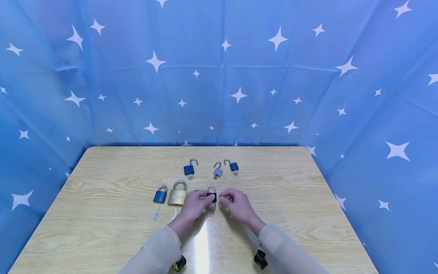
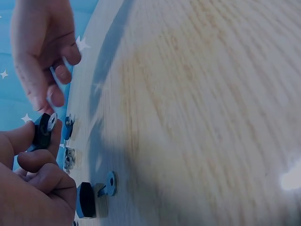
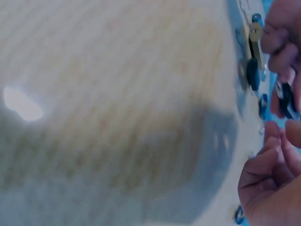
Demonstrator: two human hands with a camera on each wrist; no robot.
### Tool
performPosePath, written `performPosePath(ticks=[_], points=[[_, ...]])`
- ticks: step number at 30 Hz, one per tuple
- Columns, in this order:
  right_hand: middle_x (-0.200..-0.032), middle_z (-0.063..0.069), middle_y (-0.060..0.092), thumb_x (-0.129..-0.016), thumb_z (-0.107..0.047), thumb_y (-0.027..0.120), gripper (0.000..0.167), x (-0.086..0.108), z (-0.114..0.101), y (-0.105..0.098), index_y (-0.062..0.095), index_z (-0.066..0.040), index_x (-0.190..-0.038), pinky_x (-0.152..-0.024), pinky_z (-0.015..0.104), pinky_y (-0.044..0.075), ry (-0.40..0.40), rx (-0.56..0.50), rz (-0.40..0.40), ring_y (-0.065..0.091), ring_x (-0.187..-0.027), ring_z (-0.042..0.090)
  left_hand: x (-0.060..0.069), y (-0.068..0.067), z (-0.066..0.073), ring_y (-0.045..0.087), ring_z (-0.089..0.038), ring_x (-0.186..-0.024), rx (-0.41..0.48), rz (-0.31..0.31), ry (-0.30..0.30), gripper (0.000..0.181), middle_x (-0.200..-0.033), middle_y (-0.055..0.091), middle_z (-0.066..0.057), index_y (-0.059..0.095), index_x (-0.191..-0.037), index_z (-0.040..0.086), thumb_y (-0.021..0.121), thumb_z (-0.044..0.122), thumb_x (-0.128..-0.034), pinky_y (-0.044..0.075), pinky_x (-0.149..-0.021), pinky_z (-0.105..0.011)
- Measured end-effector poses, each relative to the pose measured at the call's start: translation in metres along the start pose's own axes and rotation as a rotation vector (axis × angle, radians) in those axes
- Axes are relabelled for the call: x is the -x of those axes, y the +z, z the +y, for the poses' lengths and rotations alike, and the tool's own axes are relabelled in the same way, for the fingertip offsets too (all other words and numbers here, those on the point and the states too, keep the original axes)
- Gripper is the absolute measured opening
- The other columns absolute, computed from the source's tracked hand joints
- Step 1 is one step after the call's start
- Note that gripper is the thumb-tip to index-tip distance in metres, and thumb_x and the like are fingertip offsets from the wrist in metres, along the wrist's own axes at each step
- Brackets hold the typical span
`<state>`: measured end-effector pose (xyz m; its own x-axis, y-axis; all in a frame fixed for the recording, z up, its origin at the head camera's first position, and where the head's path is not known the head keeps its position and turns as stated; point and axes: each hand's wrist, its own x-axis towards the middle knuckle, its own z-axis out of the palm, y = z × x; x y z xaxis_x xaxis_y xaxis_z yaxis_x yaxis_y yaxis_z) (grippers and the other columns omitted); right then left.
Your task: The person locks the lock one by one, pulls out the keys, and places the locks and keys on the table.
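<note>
My left hand point(image 1: 195, 204) pinches a black padlock point(image 1: 214, 197) by its body between thumb and fingers. Its shackle points away from me, and a key point(image 1: 212, 206) sticks out of its bottom. In the left wrist view the key's round head point(image 2: 52, 122) shows beside the thumb. My right hand point(image 1: 237, 204) hovers just right of the padlock, fingers loosely bent, with nothing visible in them. Under my left hand another dark padlock point(image 2: 86, 200) lies on the table with a key point(image 2: 110, 183) at its base; the head view mostly hides it.
Left of my hands lie a blue padlock point(image 1: 159, 196) and a large brass padlock point(image 1: 177, 197), with loose keys point(image 1: 156, 214) below. Farther back are two blue padlocks point(image 1: 189, 169) point(image 1: 234, 166) and a silver padlock point(image 1: 218, 172), shackles open, keys inserted. A starry blue curtain point(image 1: 219, 87) borders the wooden table point(image 1: 291, 182).
</note>
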<state>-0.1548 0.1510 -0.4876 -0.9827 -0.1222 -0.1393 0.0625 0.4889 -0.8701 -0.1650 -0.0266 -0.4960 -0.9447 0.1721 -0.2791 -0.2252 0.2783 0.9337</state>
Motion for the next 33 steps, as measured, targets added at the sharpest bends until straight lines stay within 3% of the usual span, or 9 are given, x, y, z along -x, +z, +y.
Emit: performPosePath(ticks=[4, 8, 16, 22, 26, 33], points=[[-0.086, 0.017, 0.068, -0.094, -0.014, 0.063, 0.010, 0.007, 0.002, 0.005, 0.068, -0.006, -0.097, -0.047, 0.023, 0.044, 0.013, -0.031, -0.041, 0.052, -0.056, 0.014, -0.002, -0.001, 0.002, 0.062, -0.018, -0.086, -0.011, 0.025, -0.002, 0.026, -0.097, 0.076, -0.009, 0.071, -0.106, 0.004, 0.065, 0.027, -0.0934, 0.042, -0.073, -0.027], [-0.086, 0.016, 0.069, -0.093, -0.014, 0.063, 0.012, 0.012, -0.001, 0.011, 0.069, -0.005, -0.099, -0.046, 0.021, 0.043, 0.024, -0.070, -0.038, 0.052, -0.056, 0.011, -0.002, -0.002, 0.005, 0.063, -0.020, -0.094, 0.002, 0.033, -0.018, 0.027, -0.100, 0.075, -0.008, 0.070, -0.106, 0.005, 0.064, 0.028, -0.0941, 0.042, -0.078, -0.028], [-0.085, 0.012, 0.070, -0.091, -0.014, 0.066, 0.015, 0.019, -0.001, 0.021, 0.070, -0.002, -0.099, -0.050, 0.018, 0.043, 0.074, -0.162, 0.010, 0.052, -0.060, 0.008, -0.003, -0.002, 0.005, 0.061, -0.022, -0.090, 0.018, 0.033, -0.028, 0.027, -0.097, 0.074, -0.008, 0.069, -0.104, 0.004, 0.064, 0.029, -0.0941, 0.042, -0.073, -0.028], [-0.091, 0.016, 0.073, -0.090, -0.019, 0.069, 0.022, 0.018, -0.002, 0.027, 0.070, 0.000, -0.102, -0.062, 0.018, 0.048, 0.104, -0.230, 0.092, 0.064, -0.074, 0.012, -0.002, 0.000, 0.005, 0.064, -0.019, -0.100, 0.013, 0.030, -0.015, 0.030, -0.103, 0.075, -0.009, 0.069, -0.108, 0.004, 0.064, 0.029, -0.0941, 0.045, -0.084, -0.033], [-0.092, 0.018, 0.074, -0.089, -0.018, 0.070, 0.022, 0.017, -0.002, 0.033, 0.070, 0.002, -0.100, -0.068, 0.021, 0.052, 0.141, -0.312, 0.151, 0.069, -0.082, 0.017, -0.002, 0.001, 0.003, 0.064, -0.018, -0.100, 0.020, 0.023, -0.009, 0.030, -0.103, 0.075, -0.010, 0.069, -0.108, 0.003, 0.064, 0.029, -0.0943, 0.044, -0.084, -0.033], [-0.090, 0.020, 0.072, -0.089, -0.012, 0.069, 0.019, 0.025, -0.021, 0.034, 0.067, 0.005, -0.097, -0.069, 0.025, 0.049, 0.206, -0.384, 0.184, 0.065, -0.078, 0.014, -0.002, 0.002, 0.001, 0.064, -0.018, -0.101, 0.012, 0.019, 0.004, 0.027, -0.102, 0.075, -0.009, 0.070, -0.106, 0.004, 0.063, 0.028, -0.0952, 0.044, -0.085, -0.031]])
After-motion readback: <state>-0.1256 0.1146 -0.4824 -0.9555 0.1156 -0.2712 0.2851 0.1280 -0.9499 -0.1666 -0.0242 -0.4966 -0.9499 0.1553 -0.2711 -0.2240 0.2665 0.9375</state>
